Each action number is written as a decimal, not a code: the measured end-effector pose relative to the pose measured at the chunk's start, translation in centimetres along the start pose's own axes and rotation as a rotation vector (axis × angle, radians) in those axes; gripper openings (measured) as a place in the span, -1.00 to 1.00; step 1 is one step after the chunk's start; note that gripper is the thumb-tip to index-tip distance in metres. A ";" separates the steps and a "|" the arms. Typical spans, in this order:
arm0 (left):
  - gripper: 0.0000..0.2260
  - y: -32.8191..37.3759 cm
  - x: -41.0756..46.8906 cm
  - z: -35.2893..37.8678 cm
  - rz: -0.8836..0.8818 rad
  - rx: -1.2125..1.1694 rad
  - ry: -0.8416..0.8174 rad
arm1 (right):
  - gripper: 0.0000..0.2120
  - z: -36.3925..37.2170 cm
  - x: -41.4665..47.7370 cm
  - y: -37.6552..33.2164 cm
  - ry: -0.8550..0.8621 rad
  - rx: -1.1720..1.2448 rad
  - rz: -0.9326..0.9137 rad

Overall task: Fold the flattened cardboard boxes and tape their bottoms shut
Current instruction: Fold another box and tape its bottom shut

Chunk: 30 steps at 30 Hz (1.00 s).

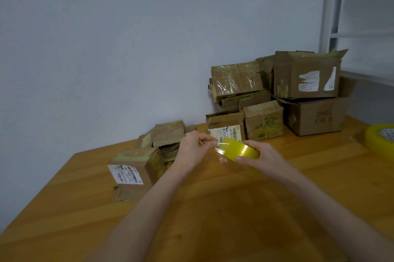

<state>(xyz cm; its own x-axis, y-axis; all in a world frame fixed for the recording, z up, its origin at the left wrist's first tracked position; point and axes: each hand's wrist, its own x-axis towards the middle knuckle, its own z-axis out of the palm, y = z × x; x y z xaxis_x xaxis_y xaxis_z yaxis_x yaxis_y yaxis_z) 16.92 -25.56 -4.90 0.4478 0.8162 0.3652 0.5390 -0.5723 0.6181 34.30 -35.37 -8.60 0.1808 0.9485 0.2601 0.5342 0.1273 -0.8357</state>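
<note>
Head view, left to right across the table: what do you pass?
Labelled box → flattened cardboard pile → left hand → held tape roll → right hand → large stacked boxes → spare tape roll.

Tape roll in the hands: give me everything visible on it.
The tape roll is yellowish, glossy, translucent packing tape, held above the wooden table with its outer band toward the camera. The right hand grips it, fingers curled round it. The left hand pinches the free end, peeled a short way off as a clear strip. Core hidden.
</note>
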 end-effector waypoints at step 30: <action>-0.64 -16.8 -0.8 -12.8 -0.325 0.297 0.162 | -0.40 18.1 6.6 -9.7 -0.106 -0.340 -0.220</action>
<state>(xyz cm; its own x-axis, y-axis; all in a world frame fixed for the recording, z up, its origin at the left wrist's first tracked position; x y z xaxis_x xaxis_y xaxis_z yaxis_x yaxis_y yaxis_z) -1.65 -15.59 -6.70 0.1175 0.9454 0.3039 0.8244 -0.2635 0.5010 15.40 -25.07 -7.53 -0.0445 0.9362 0.3486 0.7963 0.2439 -0.5536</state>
